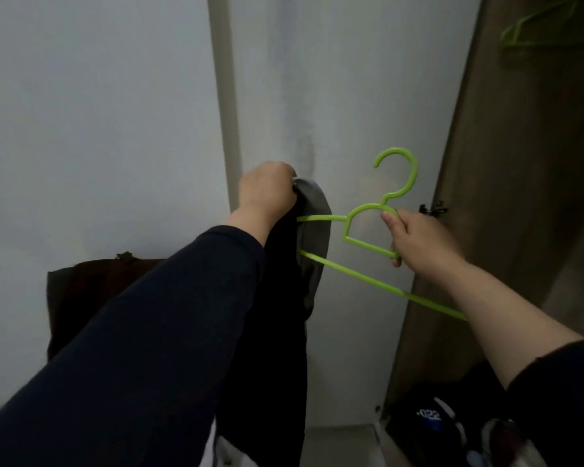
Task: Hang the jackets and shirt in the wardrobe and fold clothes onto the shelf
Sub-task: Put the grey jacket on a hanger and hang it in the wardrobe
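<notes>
Nearest the lens runs a dark navy sleeve point(142, 348), stretching up from the lower left to the left hand point(267, 193), whose fingers are curled tight round the top edge of a black jacket with a grey lining point(277, 315). That garment hangs straight down from the grip, its grey inner face turned toward the right, its lower part falling out of view at the bottom edge. One end of a bright green plastic hanger point(368, 230) is pushed into the jacket just below the left hand, so that both its upper bar and its lower bar vanish behind the cloth. Over on the other side, the right hand point(418, 244) grips the hanger near its neck, thumb on the curved shoulder and fingers wrapped under the inner bar; the hook points upward. Behind stands a pale grey wall point(98, 112), and at the right a brown wooden wardrobe door point(503, 197) stands open. A second green hanger point(533, 32) shows blurred in the top right corner. Low at the left lies a dark brown cloth point(81, 298)
</notes>
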Tool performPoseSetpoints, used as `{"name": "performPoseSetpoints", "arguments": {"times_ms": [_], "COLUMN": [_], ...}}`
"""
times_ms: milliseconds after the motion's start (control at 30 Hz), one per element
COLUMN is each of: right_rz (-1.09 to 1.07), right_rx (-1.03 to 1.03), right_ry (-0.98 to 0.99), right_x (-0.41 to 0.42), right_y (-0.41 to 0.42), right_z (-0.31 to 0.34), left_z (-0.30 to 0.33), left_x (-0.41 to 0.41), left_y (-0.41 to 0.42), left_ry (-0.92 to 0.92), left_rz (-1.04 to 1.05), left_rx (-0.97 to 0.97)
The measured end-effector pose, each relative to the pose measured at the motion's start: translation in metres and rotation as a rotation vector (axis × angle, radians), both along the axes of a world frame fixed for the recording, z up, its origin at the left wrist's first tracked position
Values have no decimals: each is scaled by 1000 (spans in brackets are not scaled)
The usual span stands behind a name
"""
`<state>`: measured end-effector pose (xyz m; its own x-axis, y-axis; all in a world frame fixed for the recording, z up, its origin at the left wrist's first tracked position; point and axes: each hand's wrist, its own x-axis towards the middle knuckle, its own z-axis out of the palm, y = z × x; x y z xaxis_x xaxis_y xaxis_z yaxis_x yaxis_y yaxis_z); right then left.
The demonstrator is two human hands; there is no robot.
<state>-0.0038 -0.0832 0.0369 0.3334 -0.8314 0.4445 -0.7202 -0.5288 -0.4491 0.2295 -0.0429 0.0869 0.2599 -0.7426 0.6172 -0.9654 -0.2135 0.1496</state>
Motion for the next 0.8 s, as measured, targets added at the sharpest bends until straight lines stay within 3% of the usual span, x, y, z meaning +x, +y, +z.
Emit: {"name": "performPoseSetpoints", "arguments": {"times_ms": [167,333,433,567,800], "right_rz": [-94,-342,-359,-349,-269], "right_rx": [-18,-119,-166,-212,-146], "right_ry": [-23,-44,10,63,-12], "right_x": [-16,-48,-43,-37,-54], "right_y": [9,4,8,16,16], "right_z": [-2,26,36,36,40], "left_z": [31,52,47,43,34], "left_x": [-54,-34,-26,-23,-2], "left_y": [-5,4,7,6,0], "left_ry": [-22,-232,-191,-109,-2], "left_rz": [-151,-28,59,152,213], "left_rx": [-77,-92,-123,3,4]}}
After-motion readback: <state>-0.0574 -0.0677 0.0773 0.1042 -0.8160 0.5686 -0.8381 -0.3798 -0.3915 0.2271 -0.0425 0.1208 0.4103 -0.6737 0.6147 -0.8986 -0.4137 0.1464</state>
